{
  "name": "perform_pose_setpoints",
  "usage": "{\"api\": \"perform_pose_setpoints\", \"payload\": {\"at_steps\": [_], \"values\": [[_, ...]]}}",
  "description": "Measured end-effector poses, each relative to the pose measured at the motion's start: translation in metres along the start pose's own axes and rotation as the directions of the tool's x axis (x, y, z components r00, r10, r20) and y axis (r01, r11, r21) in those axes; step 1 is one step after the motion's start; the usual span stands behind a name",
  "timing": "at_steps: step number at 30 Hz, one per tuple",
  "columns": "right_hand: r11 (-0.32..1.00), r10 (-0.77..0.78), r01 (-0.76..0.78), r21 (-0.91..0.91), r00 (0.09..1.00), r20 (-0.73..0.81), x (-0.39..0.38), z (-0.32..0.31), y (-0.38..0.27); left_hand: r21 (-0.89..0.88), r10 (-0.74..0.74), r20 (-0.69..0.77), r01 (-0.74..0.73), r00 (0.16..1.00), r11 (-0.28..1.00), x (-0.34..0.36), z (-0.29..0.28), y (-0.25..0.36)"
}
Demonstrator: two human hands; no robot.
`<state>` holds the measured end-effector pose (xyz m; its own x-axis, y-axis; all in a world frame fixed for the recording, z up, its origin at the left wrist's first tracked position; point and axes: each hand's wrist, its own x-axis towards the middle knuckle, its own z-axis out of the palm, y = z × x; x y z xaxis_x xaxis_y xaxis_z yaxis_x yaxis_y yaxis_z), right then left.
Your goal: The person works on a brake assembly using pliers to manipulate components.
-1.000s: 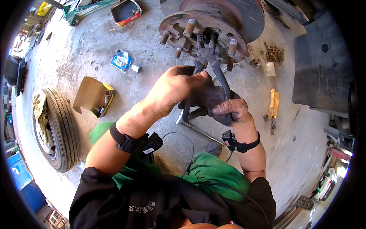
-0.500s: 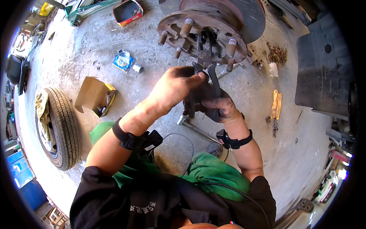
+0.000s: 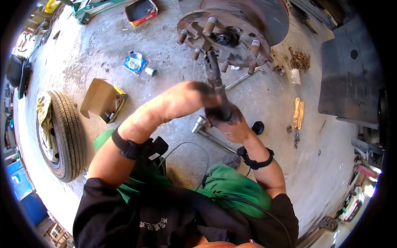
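Note:
Dark, worn pliers (image 3: 213, 73) stand in my right hand (image 3: 233, 126), its fingers wrapped round the handles. Their jaws point up toward a rusty wheel hub (image 3: 194, 22) with several threaded studs. The jaw tips overlap the hub's lower edge in view; contact cannot be told. A black greasy hole (image 3: 226, 38) shows at the hub's middle. My left hand (image 3: 188, 97) reaches across to the pliers from the left. Motion blurs its fingers, so their grip on the pliers is unclear.
A socket wrench (image 3: 217, 141) lies below my hands, a black round cap (image 3: 258, 127) beside my right wrist. Leftward are an open yellow box (image 3: 101, 99), a blue packet (image 3: 135, 63) and a tyre (image 3: 68, 136). A red-rimmed tray (image 3: 142, 12) sits farther off. A dark panel (image 3: 349, 78) stands at right.
The pliers have come away from the hub's middle toward me, and their spread handles have closed together. My left hand has shifted slightly down. The hub's greasy centre is now uncovered.

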<state>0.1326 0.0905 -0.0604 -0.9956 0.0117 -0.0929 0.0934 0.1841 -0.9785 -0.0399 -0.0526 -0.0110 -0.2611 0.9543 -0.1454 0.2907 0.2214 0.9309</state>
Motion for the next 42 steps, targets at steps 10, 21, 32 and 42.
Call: {"api": "perform_pose_setpoints", "payload": {"at_steps": [10,21,32,42], "values": [[0.784,-0.3,0.128,-0.608,0.935,-0.19,0.0,0.005,0.039,0.361,0.048,-0.197,0.026,0.979,0.932,-0.034,-0.055,-0.005],[0.824,-0.078,0.242,-0.512,0.944,0.32,-0.011,0.006,0.099,-0.639,-0.358,-0.411,0.015,0.838,0.769,-0.061,-0.162,-0.05],[0.81,0.51,-0.451,-0.374,0.857,0.071,-0.027,0.006,0.127,-0.79,-0.348,-0.525,-0.293,0.776,0.539,-0.087,-0.184,0.004],[0.494,0.314,-0.225,-0.84,0.947,-0.07,-0.051,0.025,0.121,-0.07,-0.139,-0.73,0.129,0.669,0.989,-0.248,-0.166,-0.107]]}}
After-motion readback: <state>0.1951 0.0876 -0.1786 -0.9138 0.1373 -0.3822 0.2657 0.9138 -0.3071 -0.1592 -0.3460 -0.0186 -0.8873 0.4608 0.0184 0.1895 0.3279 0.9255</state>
